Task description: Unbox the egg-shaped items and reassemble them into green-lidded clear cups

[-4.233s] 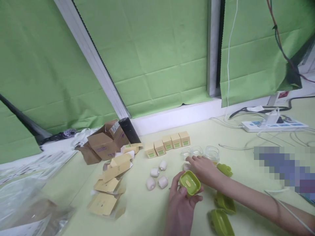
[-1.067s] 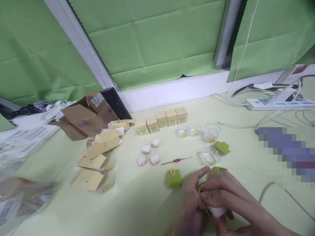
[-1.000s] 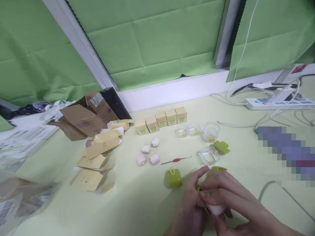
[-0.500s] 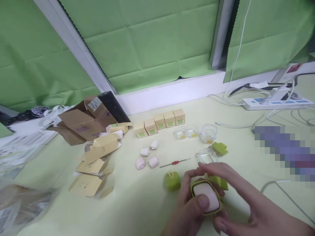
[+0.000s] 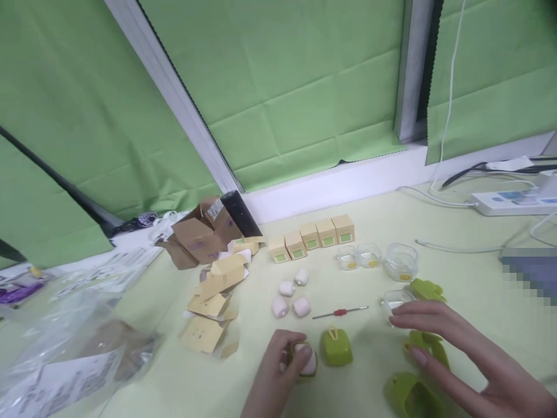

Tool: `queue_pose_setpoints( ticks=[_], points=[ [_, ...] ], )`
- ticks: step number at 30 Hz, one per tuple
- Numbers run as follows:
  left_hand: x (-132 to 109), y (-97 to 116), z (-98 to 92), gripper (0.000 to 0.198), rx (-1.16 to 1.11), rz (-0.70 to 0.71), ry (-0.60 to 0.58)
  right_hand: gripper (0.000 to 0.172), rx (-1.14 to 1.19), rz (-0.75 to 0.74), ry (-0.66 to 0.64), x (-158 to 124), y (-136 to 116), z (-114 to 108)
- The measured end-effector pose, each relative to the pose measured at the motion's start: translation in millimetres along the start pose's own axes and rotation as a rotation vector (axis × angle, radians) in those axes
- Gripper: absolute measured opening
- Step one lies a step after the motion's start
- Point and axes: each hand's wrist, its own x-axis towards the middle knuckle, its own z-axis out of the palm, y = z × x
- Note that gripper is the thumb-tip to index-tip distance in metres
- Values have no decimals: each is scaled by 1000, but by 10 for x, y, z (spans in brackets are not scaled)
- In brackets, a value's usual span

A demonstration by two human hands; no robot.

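Note:
My left hand (image 5: pixel 278 363) is closed around a small green case with a white rounded insert (image 5: pixel 310 363), held low over the table. To the right of it stands a green case (image 5: pixel 337 348) with a loop on top. My right hand (image 5: pixel 465 348) hovers with fingers apart over green silicone pieces: a flat one (image 5: pixel 426 289), a middle one (image 5: pixel 436 346) partly under the thumb, and a hollow shell (image 5: pixel 404 392) at the bottom. A clear cup (image 5: pixel 397 299) is partly hidden by the right fingertips; I cannot tell whether they touch it.
Several white rounded pieces (image 5: pixel 287 288) and a red-handled screwdriver (image 5: pixel 340 312) lie mid-table. Behind are small boxes (image 5: pixel 326 235) in a row and clear cups (image 5: pixel 401 261). Flattened cartons (image 5: pixel 206 331), a brown box (image 5: pixel 195 238) and a plastic bag (image 5: pixel 87 354) are left. A power strip (image 5: pixel 500 203) is right.
My hands have parted. The left has moved left with the green case and white insert, while the right has let go and opened over the green pieces. The view has shifted left.

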Motion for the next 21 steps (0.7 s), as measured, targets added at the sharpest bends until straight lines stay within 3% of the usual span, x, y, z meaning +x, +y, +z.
queue_pose_setpoints(
  ticks=[4, 8, 11, 17, 21],
  points=[
    [85, 212, 19, 28, 230, 156, -11, 33, 6, -5, 20, 22, -3, 7],
    [339, 545, 97, 38, 614, 259, -253, 28, 19, -17, -51, 72, -75, -18],
    [517, 570, 201, 42, 828, 284, -340, 24, 49, -27, -73, 105, -127, -34],
    [685, 415, 217, 40, 912, 255, -288, 20, 86, -26, -86, 144, -213, -48],
    [585, 528, 237, 36, 817, 279, -205, 27, 103, 10, -103, 136, -209, -13]
  ],
)
